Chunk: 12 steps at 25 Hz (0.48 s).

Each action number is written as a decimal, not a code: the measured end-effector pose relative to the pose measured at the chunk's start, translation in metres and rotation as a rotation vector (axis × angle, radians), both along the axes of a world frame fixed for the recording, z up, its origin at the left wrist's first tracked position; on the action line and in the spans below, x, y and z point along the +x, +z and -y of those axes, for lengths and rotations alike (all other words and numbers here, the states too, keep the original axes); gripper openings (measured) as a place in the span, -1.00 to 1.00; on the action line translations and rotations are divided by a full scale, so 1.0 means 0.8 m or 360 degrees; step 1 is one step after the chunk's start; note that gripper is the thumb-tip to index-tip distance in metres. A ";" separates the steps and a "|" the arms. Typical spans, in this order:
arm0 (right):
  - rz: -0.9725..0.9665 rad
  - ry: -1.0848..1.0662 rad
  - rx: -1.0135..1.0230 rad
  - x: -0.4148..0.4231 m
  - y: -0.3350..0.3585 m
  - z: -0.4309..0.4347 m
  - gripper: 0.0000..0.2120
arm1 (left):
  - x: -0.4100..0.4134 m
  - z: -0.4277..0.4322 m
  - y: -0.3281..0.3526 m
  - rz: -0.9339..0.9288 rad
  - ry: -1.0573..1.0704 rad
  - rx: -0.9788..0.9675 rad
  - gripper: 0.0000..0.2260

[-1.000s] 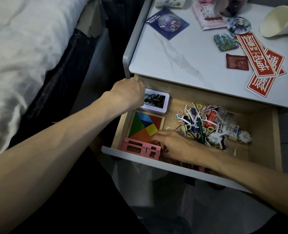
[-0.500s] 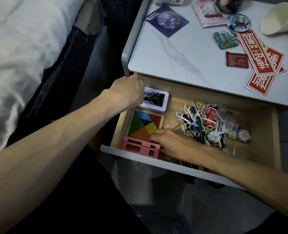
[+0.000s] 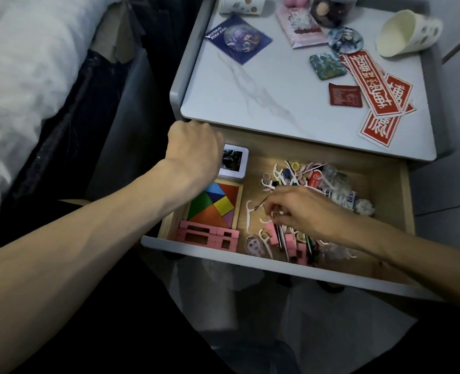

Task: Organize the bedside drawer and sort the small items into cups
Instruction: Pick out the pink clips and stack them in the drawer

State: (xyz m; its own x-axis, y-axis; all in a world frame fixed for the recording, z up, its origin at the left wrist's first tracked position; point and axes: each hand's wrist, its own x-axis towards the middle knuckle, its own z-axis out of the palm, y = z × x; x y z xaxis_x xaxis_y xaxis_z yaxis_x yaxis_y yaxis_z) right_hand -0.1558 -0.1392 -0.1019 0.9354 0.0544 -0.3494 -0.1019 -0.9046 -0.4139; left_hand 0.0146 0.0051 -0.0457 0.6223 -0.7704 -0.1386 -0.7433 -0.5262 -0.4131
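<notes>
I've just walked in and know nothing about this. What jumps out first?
The open drawer under the nightstand top, with a bright tangram at its left and a messy heap of floss picks and small bits to the right. The right hand is picking in that heap; the left hand is at the drawer's back left corner. A cup lies tipped on the top.

We are in a bedroom at home. A bed with rumpled white bedding (image 3: 21, 76) runs along the left, and just beside it stands a grey nightstand with a white marble-patterned top (image 3: 264, 85). Its light wooden drawer (image 3: 385, 190) is pulled open, and personal keepsakes such as round anime badges (image 3: 345, 40) and red paper stickers (image 3: 369, 85) lie on top.
</notes>
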 end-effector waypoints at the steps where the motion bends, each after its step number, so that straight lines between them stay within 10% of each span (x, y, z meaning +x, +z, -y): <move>1: -0.0066 0.0052 -0.0035 -0.012 0.006 0.010 -0.79 | -0.005 0.002 -0.001 -0.0020 -0.0103 -0.0054 -0.89; 5: -0.0335 0.0381 -0.0131 -0.055 0.002 0.017 -0.65 | -0.026 0.013 -0.014 -0.1053 -0.0494 -0.0055 -0.82; 12: -0.0181 0.0535 -0.0284 -0.071 -0.008 0.020 -0.57 | -0.079 0.037 -0.090 -0.1132 -0.1097 -0.0081 -0.85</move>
State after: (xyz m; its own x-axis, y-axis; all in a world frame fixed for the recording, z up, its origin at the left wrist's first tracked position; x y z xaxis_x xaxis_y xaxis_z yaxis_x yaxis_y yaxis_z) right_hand -0.2122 -0.1555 -0.1085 0.8306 0.2801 -0.4812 0.1760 -0.9520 -0.2504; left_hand -0.0487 -0.0249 -0.1175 -0.1796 -0.9481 -0.2624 -0.9595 0.1100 0.2592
